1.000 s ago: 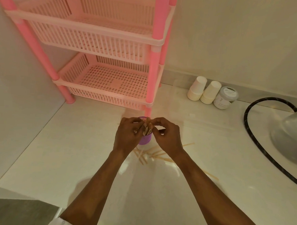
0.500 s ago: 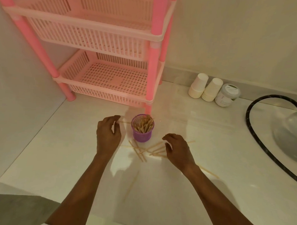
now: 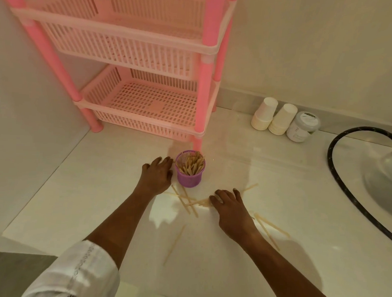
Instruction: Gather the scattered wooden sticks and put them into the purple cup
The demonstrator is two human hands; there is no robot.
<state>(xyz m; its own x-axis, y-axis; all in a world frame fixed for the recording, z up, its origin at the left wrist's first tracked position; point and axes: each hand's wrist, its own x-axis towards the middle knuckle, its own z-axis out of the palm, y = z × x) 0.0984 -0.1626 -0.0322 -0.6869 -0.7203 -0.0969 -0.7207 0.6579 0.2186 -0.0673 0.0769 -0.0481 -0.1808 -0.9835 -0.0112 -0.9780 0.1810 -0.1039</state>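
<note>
several thin pale wooden sticks point(image 3: 188, 203) lay loose on the white counter point(image 3: 99, 189) by the part-full purple mesh cup point(image 3: 189, 172) | my left hand point(image 3: 158, 174) flat just beside it, fingers together, likely to steady it | right hand point(image 3: 229, 209) empty, fingers spread over sticks to rake them

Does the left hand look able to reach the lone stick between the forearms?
Probably yes: the lone stick lies uncovered on the counter; the left hand, beside the purple cup, need only draw back.
</note>
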